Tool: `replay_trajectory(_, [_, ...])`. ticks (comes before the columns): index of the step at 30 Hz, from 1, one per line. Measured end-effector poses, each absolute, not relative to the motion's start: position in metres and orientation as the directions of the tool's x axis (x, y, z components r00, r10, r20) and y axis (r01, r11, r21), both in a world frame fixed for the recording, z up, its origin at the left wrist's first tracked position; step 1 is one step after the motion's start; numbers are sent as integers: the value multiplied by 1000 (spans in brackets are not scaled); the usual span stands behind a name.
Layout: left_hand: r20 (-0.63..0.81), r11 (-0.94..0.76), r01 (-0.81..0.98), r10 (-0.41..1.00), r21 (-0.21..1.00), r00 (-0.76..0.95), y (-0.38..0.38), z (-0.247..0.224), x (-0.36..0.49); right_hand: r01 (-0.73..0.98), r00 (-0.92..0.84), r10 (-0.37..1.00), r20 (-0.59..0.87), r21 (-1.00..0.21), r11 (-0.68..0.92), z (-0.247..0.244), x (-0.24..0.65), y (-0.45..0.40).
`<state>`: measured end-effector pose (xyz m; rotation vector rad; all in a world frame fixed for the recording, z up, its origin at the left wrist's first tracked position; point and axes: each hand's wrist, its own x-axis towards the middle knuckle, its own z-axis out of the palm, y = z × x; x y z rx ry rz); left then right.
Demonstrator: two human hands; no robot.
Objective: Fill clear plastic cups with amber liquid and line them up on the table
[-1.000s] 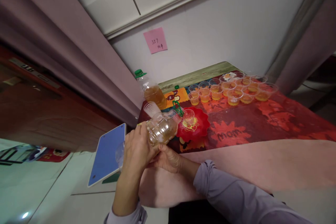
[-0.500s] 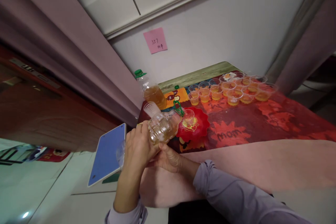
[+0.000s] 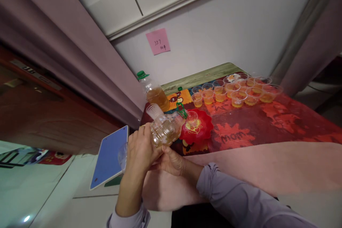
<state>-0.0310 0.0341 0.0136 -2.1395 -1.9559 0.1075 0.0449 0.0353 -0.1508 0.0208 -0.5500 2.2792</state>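
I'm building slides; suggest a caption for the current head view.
Left hand and right hand hold a tilted clear bottle near a red dish, with clustered clear cups beyond.

Hands: two, left hand (image 3: 140,146) and right hand (image 3: 172,161). Bottles: two, one tilted bottle (image 3: 165,130), one upright bottle (image 3: 157,97). Green caps: two, one bottle cap (image 3: 141,74), one loose cap (image 3: 180,88). Green handle (image 3: 178,107): one. Red dish (image 3: 204,133): one. Cup on dish (image 3: 192,117): one. Grouped cups (image 3: 220,94): at least twelve; overlap prevents exact count. Nested cup stack (image 3: 155,111): one, quantity within unclear. Pink note (image 3: 158,41): one. Blue panel (image 3: 110,156): one. Surface (image 3: 267,123): one.
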Motion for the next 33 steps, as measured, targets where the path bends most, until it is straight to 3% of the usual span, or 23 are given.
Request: replay_trajectory(33, [96, -69, 969, 991, -237, 94, 35, 19, -24, -702, -700, 693, 173, -347, -623, -154, 44, 36])
